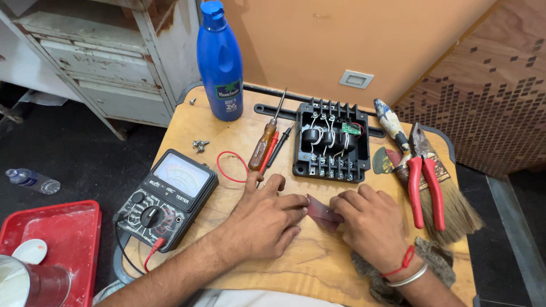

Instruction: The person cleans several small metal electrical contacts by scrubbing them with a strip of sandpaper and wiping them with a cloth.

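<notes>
My left hand (267, 219) and right hand (369, 224) pinch a small reddish card (322, 211) between fingertips. Card lies flat on the wooden surface (239, 128), near the black terminal box (331, 142).

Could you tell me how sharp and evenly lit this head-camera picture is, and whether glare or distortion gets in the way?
In the head view the light is soft and even, with faint shadows under the left hand and right hand; the multimeter face shows slight sheen but no hard glare; the black terminal box is sharp; the shelf leans at the frame edge from wide-angle distortion.
</notes>
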